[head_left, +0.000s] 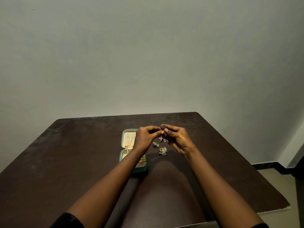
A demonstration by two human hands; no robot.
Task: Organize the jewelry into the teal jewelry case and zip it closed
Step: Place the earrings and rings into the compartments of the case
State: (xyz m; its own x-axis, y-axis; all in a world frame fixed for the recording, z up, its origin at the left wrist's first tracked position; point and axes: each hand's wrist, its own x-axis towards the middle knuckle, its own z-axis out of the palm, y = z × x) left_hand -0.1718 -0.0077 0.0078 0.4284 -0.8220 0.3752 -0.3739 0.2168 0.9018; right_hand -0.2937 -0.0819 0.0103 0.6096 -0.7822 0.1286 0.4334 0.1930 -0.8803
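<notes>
Pinching a small piece (164, 127) of jewelry up in the air, that's where we are. It sits between the fingertips of the right hand (178, 139), and the left hand (145, 138) has its curled fingers on the same piece, so both hands are together and gripping it; it is too small to say what it is. Below them more silver pieces (156, 144) and a gold-and-stone cluster (162, 151) lie loose on the dark table (65, 153). The teal case (122, 140) lies open to the left of the hands. Its long axis runs away from the person, lid half far, tray half near. A gold chain (129, 143) lies in the lid, and the left forearm crosses over the tray. So the drop-off is down and to the left, and the left hand is nearer to it. The zip is not yet touched, and by my reading plenty of sorting remains.
</notes>
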